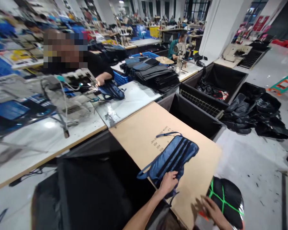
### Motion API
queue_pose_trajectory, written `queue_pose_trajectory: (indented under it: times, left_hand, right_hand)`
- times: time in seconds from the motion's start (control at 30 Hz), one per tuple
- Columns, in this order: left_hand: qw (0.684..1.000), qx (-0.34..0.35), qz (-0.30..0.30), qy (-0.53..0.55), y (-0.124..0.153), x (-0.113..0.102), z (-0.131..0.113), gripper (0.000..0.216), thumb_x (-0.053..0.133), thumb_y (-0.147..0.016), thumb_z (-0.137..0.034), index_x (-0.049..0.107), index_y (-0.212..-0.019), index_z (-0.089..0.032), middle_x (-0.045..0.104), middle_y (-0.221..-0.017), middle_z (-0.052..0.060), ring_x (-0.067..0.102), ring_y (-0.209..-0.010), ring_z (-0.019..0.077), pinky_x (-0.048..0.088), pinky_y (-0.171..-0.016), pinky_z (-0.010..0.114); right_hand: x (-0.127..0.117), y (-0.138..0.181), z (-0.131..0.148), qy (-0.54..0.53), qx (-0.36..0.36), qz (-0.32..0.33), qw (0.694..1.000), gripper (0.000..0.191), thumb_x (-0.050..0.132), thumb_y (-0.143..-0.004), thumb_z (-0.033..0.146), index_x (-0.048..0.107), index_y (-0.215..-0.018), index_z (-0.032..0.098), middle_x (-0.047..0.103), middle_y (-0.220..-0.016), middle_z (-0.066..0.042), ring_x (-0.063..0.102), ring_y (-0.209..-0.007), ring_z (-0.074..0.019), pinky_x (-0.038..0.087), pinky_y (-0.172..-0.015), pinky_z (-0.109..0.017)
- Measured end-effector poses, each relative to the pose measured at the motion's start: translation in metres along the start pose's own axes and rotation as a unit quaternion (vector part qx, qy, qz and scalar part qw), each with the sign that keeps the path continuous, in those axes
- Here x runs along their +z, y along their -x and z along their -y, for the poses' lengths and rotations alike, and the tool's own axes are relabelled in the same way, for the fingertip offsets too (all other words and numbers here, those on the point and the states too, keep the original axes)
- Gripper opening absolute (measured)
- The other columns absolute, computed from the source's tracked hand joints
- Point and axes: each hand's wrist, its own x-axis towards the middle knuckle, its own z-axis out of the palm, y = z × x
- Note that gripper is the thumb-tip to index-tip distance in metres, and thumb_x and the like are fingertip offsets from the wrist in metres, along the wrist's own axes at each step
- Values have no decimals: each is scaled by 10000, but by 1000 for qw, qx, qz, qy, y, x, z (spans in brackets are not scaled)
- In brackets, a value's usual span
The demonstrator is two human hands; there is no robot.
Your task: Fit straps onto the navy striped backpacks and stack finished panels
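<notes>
A blue fabric bag piece (172,156) with dark stripes and thin straps lies on a brown cardboard sheet (144,127). My left hand (169,182) pinches the near edge of this blue piece, fingers closed on the cloth. My right hand (210,207) hovers low at the cardboard's near right corner, blurred by motion, next to a black bundle tied with green cord (228,199). Something red-orange shows under the right hand; I cannot make out whether it holds it.
A black fabric-lined bin (91,188) sits left of the cardboard. Across the white table (50,134) another person works at a sewing machine (69,92) with a blue bag (111,91). Stacked dark pieces (156,75), black bins (206,102) and black bags on the floor (256,115) lie to the right.
</notes>
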Motion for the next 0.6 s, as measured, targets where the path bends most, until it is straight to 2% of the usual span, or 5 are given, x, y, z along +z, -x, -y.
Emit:
queue_pose_trajectory:
  times: [0.1, 0.17, 0.23, 0.37, 0.6]
  left_hand:
    - [992, 16, 56, 115, 38, 38, -28, 629, 711, -724, -200, 801, -1338, -102, 850, -1217, 221, 830, -1101, 348, 654, -981, 449]
    - [979, 30, 94, 178, 56, 53, -45, 620, 704, -771, -277, 781, -1361, -103, 867, -1147, 186, 833, -1010, 312, 656, -942, 434]
    - [965, 40, 118, 229, 69, 62, -62, 612, 700, -798, -317, 769, -1369, -111, 873, -1106, 151, 821, -954, 271, 645, -924, 398]
    - [950, 39, 116, 288, 95, 67, -86, 536, 776, -746, -299, 813, -1250, -117, 868, -1006, 109, 781, -881, 225, 606, -852, 323]
    - [956, 34, 86, 280, 130, 97, -92, 476, 753, -696, -219, 833, -1157, -130, 796, -777, 13, 619, -648, 127, 499, -672, 246]
  right_hand:
    - [2, -5, 32, -163, -13, 70, 984, 670, 804, -729, 833, 801, -1152, 313, 821, -1219, -107, 776, -1192, -364, 629, -1035, -508]
    - [1, -5, 52, -205, -74, 103, 970, 685, 761, -803, 828, 772, -1199, 269, 812, -1174, -102, 764, -1126, -303, 603, -1045, -475]
    - [-4, -7, 65, -177, -121, 60, 975, 637, 808, -786, 772, 761, -1119, 230, 787, -1075, -81, 720, -1020, -261, 602, -903, -400]
    - [-14, -7, 69, -172, -146, 1, 974, 587, 818, -752, 694, 725, -1088, 222, 682, -826, 5, 580, -773, -187, 475, -677, -301]
    - [-25, 19, 64, -197, -148, 50, 968, 477, 786, -824, 662, 686, -986, 225, 702, -877, 11, 597, -799, -171, 489, -728, -288]
